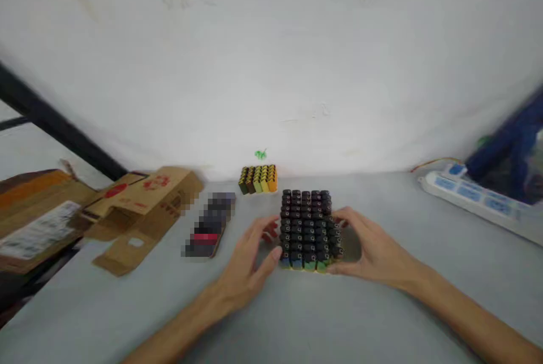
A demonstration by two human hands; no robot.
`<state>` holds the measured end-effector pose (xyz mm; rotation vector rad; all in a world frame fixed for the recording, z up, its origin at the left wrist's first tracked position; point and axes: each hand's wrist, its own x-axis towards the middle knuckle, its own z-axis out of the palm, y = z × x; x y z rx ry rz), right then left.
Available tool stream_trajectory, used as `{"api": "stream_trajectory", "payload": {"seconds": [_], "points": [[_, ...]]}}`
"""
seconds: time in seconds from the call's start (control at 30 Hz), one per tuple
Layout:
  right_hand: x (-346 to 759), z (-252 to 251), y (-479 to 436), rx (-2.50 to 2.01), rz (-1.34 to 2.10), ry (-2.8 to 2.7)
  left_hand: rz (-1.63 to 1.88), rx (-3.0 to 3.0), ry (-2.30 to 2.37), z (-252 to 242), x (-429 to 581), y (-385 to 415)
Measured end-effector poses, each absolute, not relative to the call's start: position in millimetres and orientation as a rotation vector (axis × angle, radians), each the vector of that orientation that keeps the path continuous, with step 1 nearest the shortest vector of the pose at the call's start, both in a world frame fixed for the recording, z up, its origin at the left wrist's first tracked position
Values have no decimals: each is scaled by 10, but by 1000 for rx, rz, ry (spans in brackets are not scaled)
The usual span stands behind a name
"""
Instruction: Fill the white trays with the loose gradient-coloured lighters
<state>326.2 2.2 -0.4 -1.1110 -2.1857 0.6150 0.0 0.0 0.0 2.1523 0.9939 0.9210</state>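
Note:
A block of small upright pieces with black tops (pixel 303 228), which look like lighters, stands on the table in tight rows. Blue, green and yellowish bodies show along its front. Its rightmost row leans outward from the others. My right hand (pixel 369 245) spans that leaning row, thumb at the front corner and fingers at the back, closed on it. On the other side, my left hand (pixel 250 259) is open, with thumb and fingers apart and the tips at the block's left edge. Whether those tips press on it, I cannot tell.
A smaller block of yellow and green pieces (pixel 258 179) stands by the wall (pixel 271 69). Left of my hands lie a phone (pixel 210 225) and an opened cardboard box (pixel 148 200), with another carton (pixel 38 222) farther left. A white power strip (pixel 479 197) lies at the right.

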Motion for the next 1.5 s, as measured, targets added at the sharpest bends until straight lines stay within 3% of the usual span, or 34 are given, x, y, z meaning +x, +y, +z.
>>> {"api": "stream_trajectory", "payload": {"seconds": [0.3, 0.8, 1.5], "points": [[3200, -47, 71, -1041, 596, -2092, 875, 2268, 854, -128, 54, 104], [3223, -211, 208, -1034, 979, -1826, 729, 2160, 1021, -153, 217, 391], [3219, -178, 227, -1042, 810, -1877, 879, 2059, 1065, -119, 211, 435]]}}
